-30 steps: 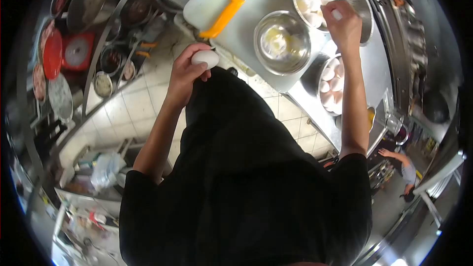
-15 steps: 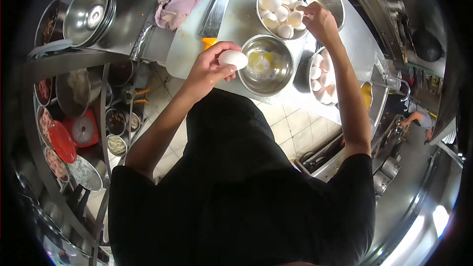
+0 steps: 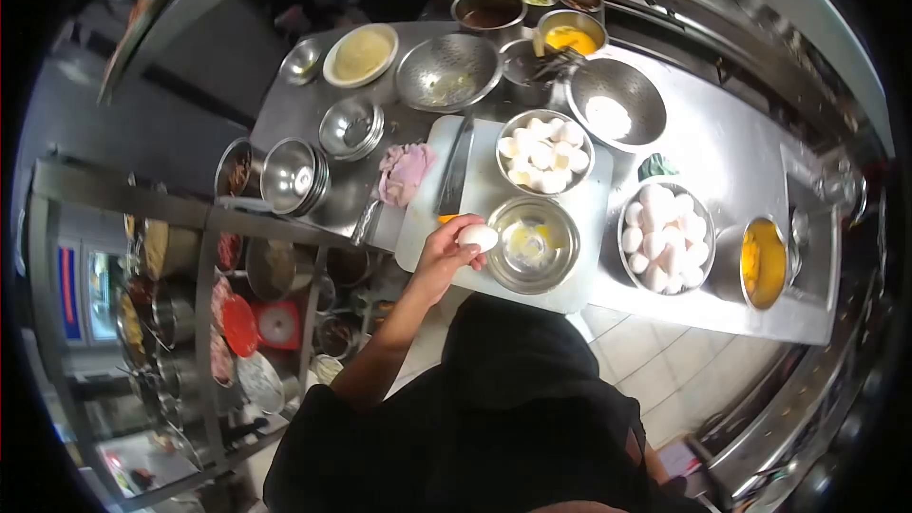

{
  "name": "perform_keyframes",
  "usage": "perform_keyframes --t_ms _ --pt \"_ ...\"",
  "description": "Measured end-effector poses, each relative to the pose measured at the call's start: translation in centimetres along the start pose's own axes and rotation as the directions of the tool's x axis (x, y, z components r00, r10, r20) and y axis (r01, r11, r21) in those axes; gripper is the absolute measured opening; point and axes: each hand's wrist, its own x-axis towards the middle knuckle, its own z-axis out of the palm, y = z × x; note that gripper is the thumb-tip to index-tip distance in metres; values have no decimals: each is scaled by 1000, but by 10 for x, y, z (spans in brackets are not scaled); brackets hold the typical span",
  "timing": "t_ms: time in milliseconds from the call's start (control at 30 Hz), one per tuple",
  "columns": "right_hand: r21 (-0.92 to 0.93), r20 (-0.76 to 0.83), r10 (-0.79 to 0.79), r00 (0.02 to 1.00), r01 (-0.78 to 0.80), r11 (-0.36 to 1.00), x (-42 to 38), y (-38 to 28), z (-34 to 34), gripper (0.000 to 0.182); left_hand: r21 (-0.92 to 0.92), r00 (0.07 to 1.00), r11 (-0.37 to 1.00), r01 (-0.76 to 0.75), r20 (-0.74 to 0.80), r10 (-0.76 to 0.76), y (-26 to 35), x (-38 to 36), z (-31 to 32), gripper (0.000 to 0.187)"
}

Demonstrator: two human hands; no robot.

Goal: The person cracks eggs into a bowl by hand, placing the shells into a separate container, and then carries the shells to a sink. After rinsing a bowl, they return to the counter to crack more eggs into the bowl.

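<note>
My left hand is closed around a whole white egg at the left rim of a steel mixing bowl. Raw egg, with white and some yolk, lies in the bottom of that bowl. Just behind it stands a bowl of empty eggshells. To the right, another bowl holds many whole eggs. My right arm hangs low by my side, and its hand is hidden.
Under the bowls lies a white cutting board. A cleaver-like knife and a pink cloth are on the left. A container of yellow egg liquid sits far right. A colander and stacked bowls stand behind.
My right hand has left the eggshell bowl and dropped down out of view. The camera view has shifted, showing more of the counter. My left hand still holds the egg beside the bowl.
</note>
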Motion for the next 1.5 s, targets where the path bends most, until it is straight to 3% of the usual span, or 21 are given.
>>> perform_keyframes --t_ms 167,233,267,333,367,400,433,500,567,667,700,767,800,900,967,1033,1100,1167,1233,1400,1500 --pt "497 38 18 999 -35 867 -77 -91 -125 33 146 994 987 72 68 -83 2 10 18 38" --pt "815 -77 -9 997 68 575 -94 -113 -186 35 200 997 980 12 77 -28 -6 7 25 41" --pt "937 -186 -6 983 179 301 -96 -121 -214 26 159 998 987 1 59 -10 -14 7 31 45" --pt "884 -467 56 882 465 51 -88 -159 -262 39 129 997 991 -23 77 13 -24 6 38 46" --pt "814 -529 -76 845 531 236 -85 -172 -290 43 65 999 998 20 38 -23 -24 6 48 49" --pt "795 -560 -169 811 583 164 -75 -184 -308 46 23 996 999 24 83 -26 -28 8 44 54" --pt "616 -616 -259 744 660 431 -75 -207 -334 50 156 999 987 -25 -26 29 -28 8 57 57" --pt "498 -621 -282 731 647 577 -60 -259 -365 43 222 996 972 -71 59 59 -29 9 59 50" --pt "168 -836 -248 490 658 734 -52 -306 -380 40 313 994 944 -107 44 98 -34 9 62 45" --pt "-330 -924 -352 -147 771 544 -10 -341 -382 44 307 990 942 -136 3 142 -36 8 61 44" --pt "-431 -884 -409 -226 731 529 7 -345 -378 43 301 985 940 -160 -7 170 -34 7 62 44" --pt "-123 -878 -421 227 744 657 11 -360 -368 38 287 981 941 -180 -23 195 -38 5 56 45" --pt "410 -809 -138 571 717 564 23 -349 -358 39 315 981 933 -175 -26 193 -44 9 51 45" --pt "653 -758 -27 652 757 -17 14 -354 -375 33 380 989 917 -121 -32 144 -48 14 37 43" --pt "726 -686 -73 724 688 3 20 -336 -384 31 288 984 941 -176 42 171 -52 18 32 45" --pt "829 -464 -272 843 522 203 38 -322 -388 29 254 981 949 -189 93 170 -52 24 30 45" --pt "802 -455 -244 857 513 306 42 -327 -383 36 221 975 955 -199 147 169 -52 29 30 44" --pt "534 -539 -216 814 529 660 41 -342 -382 43 373 971 905 -206 194 141 -48 33 29 42" --pt "531 -540 -196 819 512 676 43 -345 -384 47 419 967 873 -249 158 199 -54 40 32 39" --pt "144 -736 -305 604 580 801 59 -343 -371 43 666 967 705 -244 108 232 -57 45 33 40" --pt "125 -736 -307 604 567 814 62 -341 -372 38 700 954 658 -277 122 272 -65 51 29 43"
